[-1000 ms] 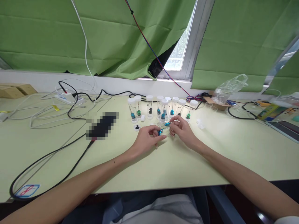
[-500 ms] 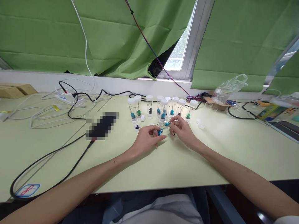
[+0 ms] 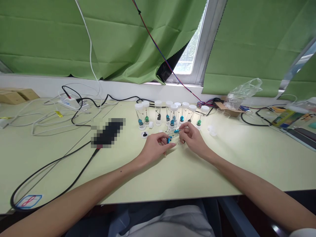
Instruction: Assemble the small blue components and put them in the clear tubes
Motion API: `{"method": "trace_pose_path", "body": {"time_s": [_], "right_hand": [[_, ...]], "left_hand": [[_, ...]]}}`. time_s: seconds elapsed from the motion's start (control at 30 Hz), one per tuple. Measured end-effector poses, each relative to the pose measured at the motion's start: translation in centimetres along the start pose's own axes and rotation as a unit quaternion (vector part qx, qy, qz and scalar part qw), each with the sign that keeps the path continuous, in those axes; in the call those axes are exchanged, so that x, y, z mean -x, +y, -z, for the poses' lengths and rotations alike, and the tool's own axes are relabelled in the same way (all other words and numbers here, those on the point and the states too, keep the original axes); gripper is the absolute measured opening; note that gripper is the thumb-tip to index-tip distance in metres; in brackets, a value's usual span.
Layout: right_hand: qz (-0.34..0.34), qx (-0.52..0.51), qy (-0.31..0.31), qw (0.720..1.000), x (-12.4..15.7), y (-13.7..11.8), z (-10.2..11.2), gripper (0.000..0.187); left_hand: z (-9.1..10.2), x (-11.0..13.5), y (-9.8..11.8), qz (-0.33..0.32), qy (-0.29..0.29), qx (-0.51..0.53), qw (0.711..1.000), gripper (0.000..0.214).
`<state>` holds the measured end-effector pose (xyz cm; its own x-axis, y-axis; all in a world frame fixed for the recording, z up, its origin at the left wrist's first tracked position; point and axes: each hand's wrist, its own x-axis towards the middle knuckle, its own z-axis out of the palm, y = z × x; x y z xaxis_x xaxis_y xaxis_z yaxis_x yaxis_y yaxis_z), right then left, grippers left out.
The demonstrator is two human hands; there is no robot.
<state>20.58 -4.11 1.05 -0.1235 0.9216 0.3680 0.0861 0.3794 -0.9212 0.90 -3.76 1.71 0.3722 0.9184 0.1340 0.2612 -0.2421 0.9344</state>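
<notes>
My left hand is closed around a small blue metal part with thin rods sticking out of it. Fingers of my right hand are pinched on a thin metal rod that runs across to the left hand's part. A second blue piece lies at the right fingertips; whether they grip it too I cannot tell. Just behind the hands stand several clear tubes with white caps, among them one tube with a dark figure inside. A small round white lid with a black piece lies left of my left hand.
A pixelated dark device with a black cable lies to the left. White cords and a power strip are at the back left. Back right hold a cardboard box, a plastic bag and small white caps.
</notes>
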Motion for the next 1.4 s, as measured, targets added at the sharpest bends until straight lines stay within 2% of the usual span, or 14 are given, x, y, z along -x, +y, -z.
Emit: {"method": "trace_pose_path", "body": {"time_s": [0.73,1.13,1.4], "right_hand": [[0.092,0.139,0.017,0.986,0.8,-1.0,-0.4,0.009],[0.172,0.238,0.011,0.956,1.0,-0.9,-0.3,0.01],[0.235,0.301,0.012,0.924,1.1,-0.8,-0.4,0.011]], "left_hand": [[-0.1,0.0,-0.1,0.007,0.004,-0.013,1.0,0.031],[-0.1,0.1,0.0,-0.009,0.008,-0.055,0.998,0.033],[-0.1,0.0,0.1,-0.033,0.031,-0.1,0.994,0.033]]}}
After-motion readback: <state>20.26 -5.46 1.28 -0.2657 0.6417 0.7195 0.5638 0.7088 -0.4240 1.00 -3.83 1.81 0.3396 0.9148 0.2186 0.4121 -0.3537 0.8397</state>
